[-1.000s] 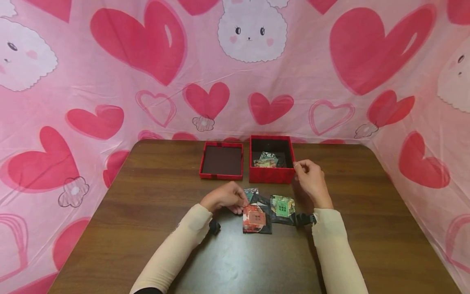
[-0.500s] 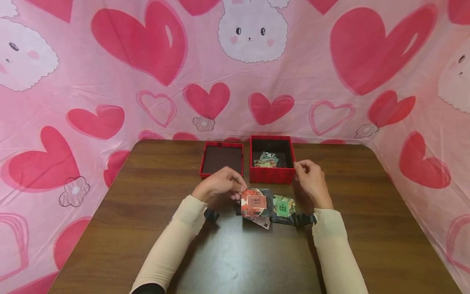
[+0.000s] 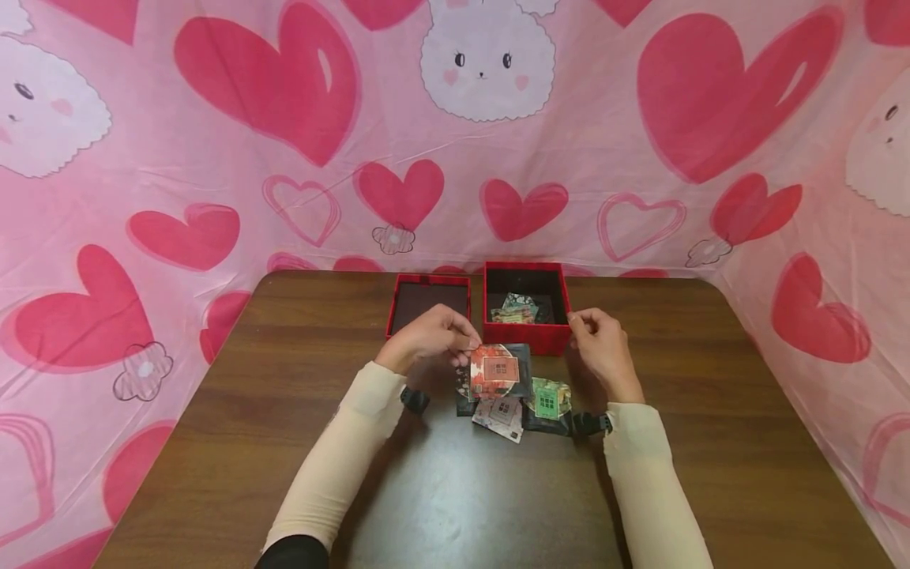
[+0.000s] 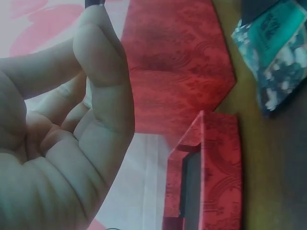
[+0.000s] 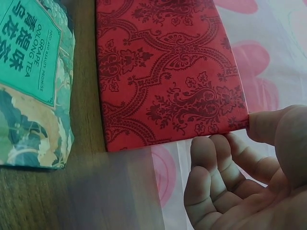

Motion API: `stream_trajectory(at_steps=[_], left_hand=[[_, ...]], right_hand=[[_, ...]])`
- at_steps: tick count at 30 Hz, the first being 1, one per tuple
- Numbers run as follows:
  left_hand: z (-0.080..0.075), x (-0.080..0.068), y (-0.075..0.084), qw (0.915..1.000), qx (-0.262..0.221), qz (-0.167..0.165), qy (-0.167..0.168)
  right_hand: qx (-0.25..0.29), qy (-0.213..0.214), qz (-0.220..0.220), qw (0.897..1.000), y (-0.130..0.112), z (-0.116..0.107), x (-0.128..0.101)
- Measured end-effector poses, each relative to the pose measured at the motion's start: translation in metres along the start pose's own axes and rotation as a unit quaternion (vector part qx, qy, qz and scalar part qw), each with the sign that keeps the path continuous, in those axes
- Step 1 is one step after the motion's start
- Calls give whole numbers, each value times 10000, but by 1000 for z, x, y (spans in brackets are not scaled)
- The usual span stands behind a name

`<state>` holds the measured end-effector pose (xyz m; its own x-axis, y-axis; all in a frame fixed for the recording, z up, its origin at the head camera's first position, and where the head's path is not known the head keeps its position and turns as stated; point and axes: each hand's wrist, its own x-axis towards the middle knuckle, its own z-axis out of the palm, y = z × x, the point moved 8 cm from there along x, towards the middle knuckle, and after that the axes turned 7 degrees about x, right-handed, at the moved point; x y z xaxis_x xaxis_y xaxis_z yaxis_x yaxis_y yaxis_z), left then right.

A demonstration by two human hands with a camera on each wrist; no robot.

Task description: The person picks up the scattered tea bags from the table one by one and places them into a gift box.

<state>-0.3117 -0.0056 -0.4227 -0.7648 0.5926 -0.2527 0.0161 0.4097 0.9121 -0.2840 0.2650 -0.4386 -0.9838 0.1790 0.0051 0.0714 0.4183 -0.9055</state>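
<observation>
Between thumb and forefinger, my left hand pinches the left top edge of an orange-red tea bag packet, raised over other packets in front of the box. In the left wrist view only a dark sliver of it shows at the fingertips. My right hand grips the right front corner of a red patterned box, its thumb at the rim in the right wrist view. Inside the box lie several packets. Below the held packet lie a pale packet and a dark one, partly covered.
A green grape oolong tea packet lies to the right of the pale one. Left of the box, the red lid lies with its dark inside up, partly behind my left hand. A pink heart-printed cloth hangs behind the wooden table.
My left hand has lifted the orange-red packet off the pile and moved it away from me towards the box, uncovering the pale packet. My right hand has stayed at the box.
</observation>
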Motion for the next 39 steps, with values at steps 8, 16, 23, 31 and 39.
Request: stream_trajectory(at_steps=[8,16,23,31,39], left_hand=[[-15,11,10,9989,-277,-258,272],[-31,27,20,9964,-482,-359,601],[-40,49,25,9931,-699,-352,872],[-48,73,18,9832,-1182,-594,1258],[-48,78,23,9792,-1287,-583,1457]], right_hand=[[-67,59,-67,9999,-2,-1,0],[-46,153,-163,9997,-3,-3,0],[-47,219,-242,9995,-4,-3,1],[-117,129,-198,9997,-5,-2,0],[-86,161,-171,9997,-4,-2,0]])
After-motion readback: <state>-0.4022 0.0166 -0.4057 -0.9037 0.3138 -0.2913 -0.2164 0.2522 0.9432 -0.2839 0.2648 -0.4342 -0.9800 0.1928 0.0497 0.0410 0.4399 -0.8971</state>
